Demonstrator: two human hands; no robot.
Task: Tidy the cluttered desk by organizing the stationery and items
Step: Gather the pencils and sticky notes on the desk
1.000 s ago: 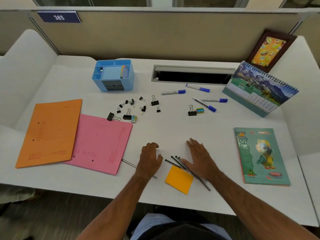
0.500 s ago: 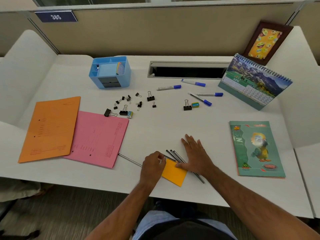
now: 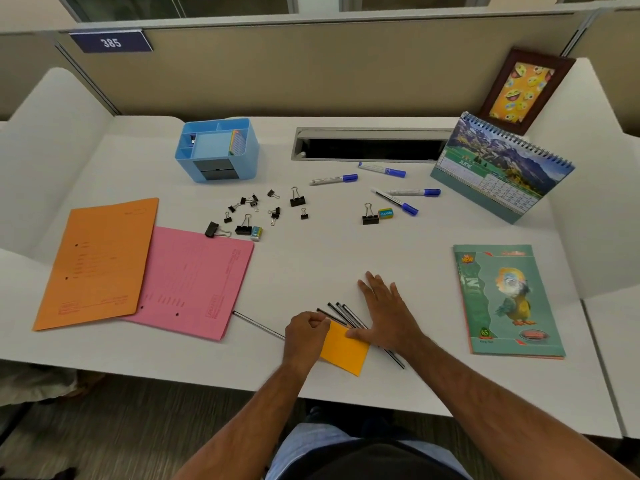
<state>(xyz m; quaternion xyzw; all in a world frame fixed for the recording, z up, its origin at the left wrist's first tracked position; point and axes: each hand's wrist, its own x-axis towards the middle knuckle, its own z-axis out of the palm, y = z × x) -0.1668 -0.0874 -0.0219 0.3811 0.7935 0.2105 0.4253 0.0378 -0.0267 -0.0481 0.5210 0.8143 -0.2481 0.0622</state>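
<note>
Your right hand [image 3: 386,311] lies flat with its fingers [image 3: 372,284] spread, pressing on the black pencils [image 3: 341,311] and the orange sticky pad [image 3: 344,349] near the front edge of the worktop [image 3: 311,258]. Your left hand [image 3: 304,336] is curled tight, pinching one pencil by the pad's corner. Push the pencils side by side so the ends line up, then lift them all together. One lone pencil [image 3: 258,324] lies to the left; grab it too.

Left hand [image 3: 304,336] moved right from flat rest, now fisted at pencils [image 3: 341,312]; single pencil [image 3: 258,325] uncovered.
</note>
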